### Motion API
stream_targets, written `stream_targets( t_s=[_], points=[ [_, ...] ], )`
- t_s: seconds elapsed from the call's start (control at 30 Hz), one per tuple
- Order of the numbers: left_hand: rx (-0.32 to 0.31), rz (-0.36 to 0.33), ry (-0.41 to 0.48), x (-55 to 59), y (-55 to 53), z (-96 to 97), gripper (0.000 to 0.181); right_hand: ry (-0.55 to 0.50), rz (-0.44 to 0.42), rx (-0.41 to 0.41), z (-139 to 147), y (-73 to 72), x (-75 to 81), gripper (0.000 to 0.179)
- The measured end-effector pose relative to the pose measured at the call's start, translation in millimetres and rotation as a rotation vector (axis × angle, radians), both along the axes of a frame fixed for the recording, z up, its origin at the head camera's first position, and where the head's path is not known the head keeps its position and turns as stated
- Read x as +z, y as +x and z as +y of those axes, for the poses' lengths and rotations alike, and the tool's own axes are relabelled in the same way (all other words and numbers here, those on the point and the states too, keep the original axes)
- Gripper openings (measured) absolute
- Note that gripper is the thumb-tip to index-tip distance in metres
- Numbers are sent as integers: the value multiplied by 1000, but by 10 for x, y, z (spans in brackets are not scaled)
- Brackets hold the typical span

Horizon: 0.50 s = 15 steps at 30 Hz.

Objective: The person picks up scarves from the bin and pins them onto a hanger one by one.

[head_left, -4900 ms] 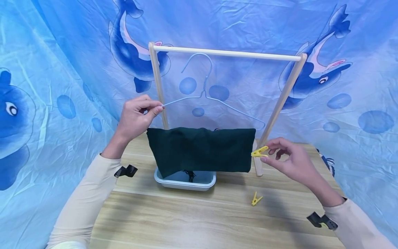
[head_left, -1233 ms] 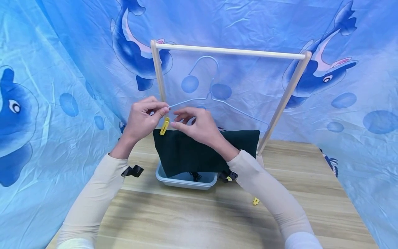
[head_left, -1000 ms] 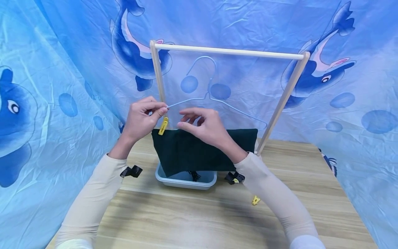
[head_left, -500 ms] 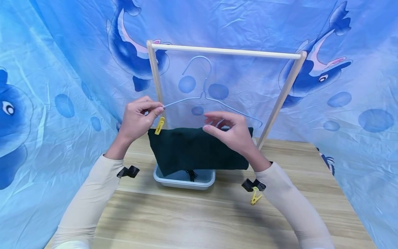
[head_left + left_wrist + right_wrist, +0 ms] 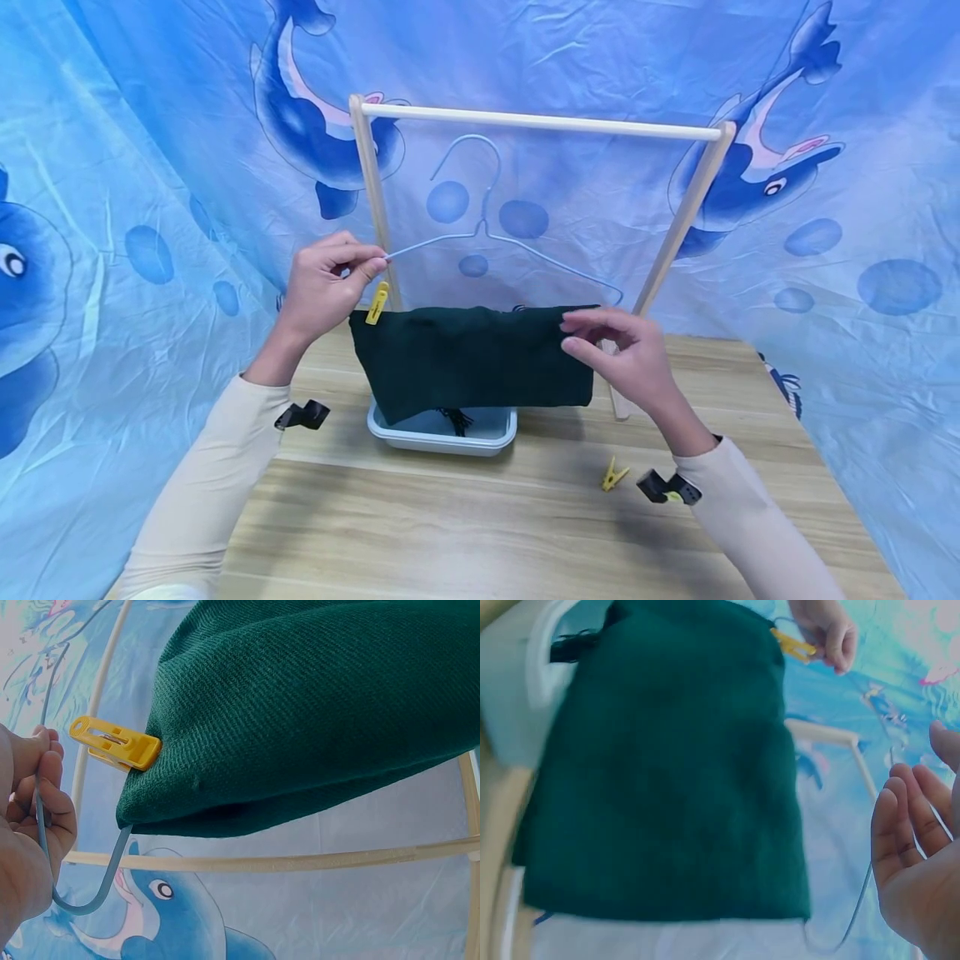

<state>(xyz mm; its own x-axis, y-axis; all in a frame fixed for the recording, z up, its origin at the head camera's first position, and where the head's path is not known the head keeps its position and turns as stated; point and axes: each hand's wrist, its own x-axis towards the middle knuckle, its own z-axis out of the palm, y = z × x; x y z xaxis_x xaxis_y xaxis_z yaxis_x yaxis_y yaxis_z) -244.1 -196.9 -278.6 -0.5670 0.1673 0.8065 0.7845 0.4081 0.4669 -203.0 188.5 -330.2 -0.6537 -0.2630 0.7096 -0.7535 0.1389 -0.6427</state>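
My left hand (image 5: 322, 283) pinches the left arm of a light blue wire clothes hanger (image 5: 551, 260), holding it upright. A dark green cloth (image 5: 472, 358) is folded over the hanger's lower bar. Near its left end a yellow clothespin (image 5: 377, 303) is clipped on the cloth, just below my left fingers; the left wrist view shows this clothespin (image 5: 118, 744) biting the top edge. My right hand (image 5: 633, 358) is in front of the cloth's right end with fingers loosely bent and nothing between them. A second yellow clothespin (image 5: 613, 476) lies on the table.
Behind the hanger stands a wooden rack with a white crossbar (image 5: 540, 122). A pale blue basin (image 5: 442, 442) with dark stringy fringe (image 5: 456, 419) in it sits under the cloth on the wood-grain table (image 5: 450, 525). A blue dolphin-print curtain (image 5: 585, 67) surrounds the table.
A clothespin earlier in my right hand is now clipped on the cloth's left end. My emptied right hand has moved rightward to the cloth's other end. My left hand still pinches the hanger.
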Motion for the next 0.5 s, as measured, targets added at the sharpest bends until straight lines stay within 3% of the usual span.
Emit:
stream_targets(
  t_s=[0.2, 0.5],
  points=[
    [8, -4, -2, 2, 0, -6, 8, 62, -46, -56, 296, 74, -269, 23],
    [4, 0, -3, 14, -5, 3, 8, 171, -182, -172, 689, 153, -776, 24]
  ],
)
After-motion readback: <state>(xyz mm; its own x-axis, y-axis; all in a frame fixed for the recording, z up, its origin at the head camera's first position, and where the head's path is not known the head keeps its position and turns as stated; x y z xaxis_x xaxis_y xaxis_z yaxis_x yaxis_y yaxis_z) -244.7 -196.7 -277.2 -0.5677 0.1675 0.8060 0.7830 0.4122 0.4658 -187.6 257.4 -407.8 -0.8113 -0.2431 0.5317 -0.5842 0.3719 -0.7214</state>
